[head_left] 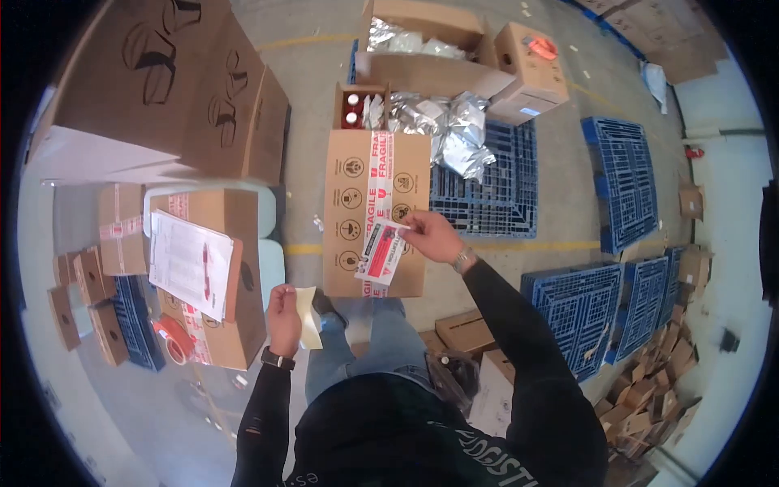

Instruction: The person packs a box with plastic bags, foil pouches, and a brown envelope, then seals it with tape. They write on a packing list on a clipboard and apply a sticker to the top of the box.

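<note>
Head view: right hand [430, 237] fingers are pinching red-and-white printed label [381, 250] over taped brown cardboard box [349, 195]; left hand [284, 316] fingers are pinching pale backing slip [307, 316]. Labelling seemingly underway; next needs flat placement.

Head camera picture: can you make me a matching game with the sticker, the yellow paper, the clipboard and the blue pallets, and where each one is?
Things:
1 sticker
2 yellow paper
3 clipboard
4 blue pallets

Places:
A on the floor
B in the left hand
C on a cardboard box
D in the right hand

Pairs: 1-D, 2-B, 3-C, 4-A
</note>
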{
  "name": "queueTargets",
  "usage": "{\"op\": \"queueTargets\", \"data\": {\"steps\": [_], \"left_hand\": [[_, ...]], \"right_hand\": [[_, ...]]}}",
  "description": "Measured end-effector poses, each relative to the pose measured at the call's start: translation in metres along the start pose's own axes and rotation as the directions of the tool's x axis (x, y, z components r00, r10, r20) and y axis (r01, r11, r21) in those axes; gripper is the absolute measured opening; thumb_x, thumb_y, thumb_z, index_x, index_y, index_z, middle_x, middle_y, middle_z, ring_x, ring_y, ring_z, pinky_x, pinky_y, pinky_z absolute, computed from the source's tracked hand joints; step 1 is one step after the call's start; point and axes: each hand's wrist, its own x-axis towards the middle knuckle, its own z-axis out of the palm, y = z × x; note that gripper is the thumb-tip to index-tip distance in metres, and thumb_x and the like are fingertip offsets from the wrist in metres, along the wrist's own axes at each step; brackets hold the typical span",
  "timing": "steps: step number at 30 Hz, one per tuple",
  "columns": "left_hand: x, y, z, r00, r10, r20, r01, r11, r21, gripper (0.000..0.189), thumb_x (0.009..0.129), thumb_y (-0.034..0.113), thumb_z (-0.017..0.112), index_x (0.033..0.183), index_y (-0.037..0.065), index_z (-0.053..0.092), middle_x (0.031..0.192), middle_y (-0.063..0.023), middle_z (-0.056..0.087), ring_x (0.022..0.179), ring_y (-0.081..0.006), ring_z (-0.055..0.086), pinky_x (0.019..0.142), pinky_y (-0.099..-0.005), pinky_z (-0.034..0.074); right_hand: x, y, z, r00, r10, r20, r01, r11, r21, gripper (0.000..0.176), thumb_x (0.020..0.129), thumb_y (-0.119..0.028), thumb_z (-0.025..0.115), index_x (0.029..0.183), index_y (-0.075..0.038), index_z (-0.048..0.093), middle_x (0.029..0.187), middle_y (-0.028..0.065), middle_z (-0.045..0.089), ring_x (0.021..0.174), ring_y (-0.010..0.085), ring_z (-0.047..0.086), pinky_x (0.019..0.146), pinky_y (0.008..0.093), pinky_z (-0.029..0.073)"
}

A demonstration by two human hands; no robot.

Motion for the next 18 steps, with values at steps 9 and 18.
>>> {"op": "queueTargets", "data": {"steps": [9, 18], "left_hand": [[0.037, -0.044, 0.112, 0.861, 0.122, 0.493, -0.482, 0.501, 0.719, 0.054, 0.091, 0.021, 0.071, 0.141, 0.009, 0.054, 0.146, -0.0162, 0.055, 0.101, -0.0379, 0.072, 0.081, -0.0481, 0.059], [0.116, -0.078, 0.185, 0.795, -0.191, 0.575, -0.530, 0.243, 0.813, 0.077, 0.091, 0.021, 0.060, 0.162, 0.010, 0.033, 0.174, -0.0076, 0.024, 0.080, -0.0313, 0.075, 0.066, -0.0465, 0.060]], "right_hand": [[0.132, 0.109, 0.031, 0.999, 0.035, 0.019, -0.024, 0.908, -0.419, 0.039, 0.081, -0.026, 0.082, 0.109, -0.001, 0.071, 0.101, 0.0212, 0.073, 0.095, 0.0370, 0.071, 0.084, 0.0446, 0.057], [0.127, 0.121, 0.034, 0.975, -0.221, -0.027, 0.155, 0.761, -0.630, 0.035, 0.087, -0.023, 0.076, 0.116, -0.005, 0.066, 0.101, 0.0187, 0.069, 0.099, 0.0389, 0.067, 0.091, 0.0509, 0.053]]}}
